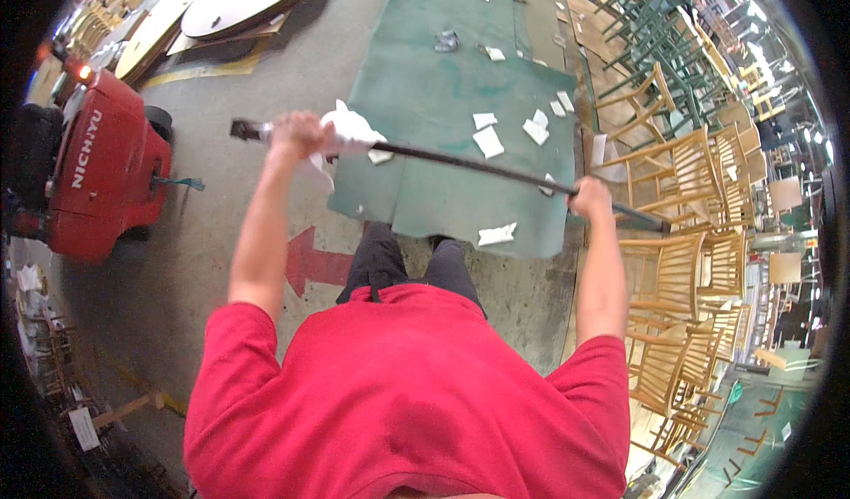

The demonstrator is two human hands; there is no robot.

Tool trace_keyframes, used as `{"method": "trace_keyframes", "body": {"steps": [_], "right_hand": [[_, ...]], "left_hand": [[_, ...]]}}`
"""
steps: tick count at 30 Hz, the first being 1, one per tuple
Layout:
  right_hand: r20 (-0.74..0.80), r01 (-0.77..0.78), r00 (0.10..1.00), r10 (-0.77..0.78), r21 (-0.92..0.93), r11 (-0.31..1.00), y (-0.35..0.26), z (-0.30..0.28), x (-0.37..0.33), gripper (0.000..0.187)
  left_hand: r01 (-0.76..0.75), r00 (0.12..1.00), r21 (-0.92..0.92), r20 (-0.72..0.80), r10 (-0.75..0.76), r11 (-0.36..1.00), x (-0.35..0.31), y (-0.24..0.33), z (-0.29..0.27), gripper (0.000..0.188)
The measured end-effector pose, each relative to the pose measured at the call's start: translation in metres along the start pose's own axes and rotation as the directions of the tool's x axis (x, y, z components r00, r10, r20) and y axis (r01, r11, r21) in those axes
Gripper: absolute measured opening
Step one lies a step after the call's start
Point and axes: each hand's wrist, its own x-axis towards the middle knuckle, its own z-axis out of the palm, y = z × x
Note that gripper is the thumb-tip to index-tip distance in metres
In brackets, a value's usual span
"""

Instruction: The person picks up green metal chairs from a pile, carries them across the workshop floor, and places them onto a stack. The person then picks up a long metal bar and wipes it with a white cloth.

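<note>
It looks like a furniture workshop or warehouse, judging by the rows of wooden chairs (682,273) and green chair frames (664,43) on the right, round tabletops (248,1) at far left, a red industrial vehicle (111,167) on the left and a bare floor (522,295) marked with a painted arrow (319,264).
</note>
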Motion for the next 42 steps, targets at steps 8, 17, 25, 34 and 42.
{"method": "trace_keyframes", "body": {"steps": [8,17,25,34,42], "right_hand": [[0.007,-0.003,1.000,0.003,0.020,1.000,0.027,0.053,-0.116,0.034],[0.010,-0.016,1.000,0.016,0.037,0.999,0.024,0.099,-0.156,0.028],[-0.160,0.024,0.987,0.001,0.155,0.988,-0.017,0.106,-0.221,0.036],[-0.089,-0.006,0.996,0.009,0.034,0.999,0.004,0.129,-0.286,0.040],[0.019,0.032,0.999,-0.030,-0.089,0.996,0.115,0.185,-0.362,0.038]], "left_hand": [[-0.073,0.993,-0.123,-0.105,0.060,0.990,-0.153,0.016,0.048,0.061],[-0.032,0.992,-0.093,-0.121,0.020,0.995,-0.194,0.015,0.102,0.064],[0.029,0.998,-0.027,-0.052,-0.031,0.999,-0.195,-0.040,0.113,0.064],[0.048,0.989,-0.089,-0.139,-0.060,0.995,-0.309,-0.021,0.133,0.065],[0.014,0.996,-0.146,-0.083,-0.026,0.989,-0.469,0.052,0.137,0.063]]}}
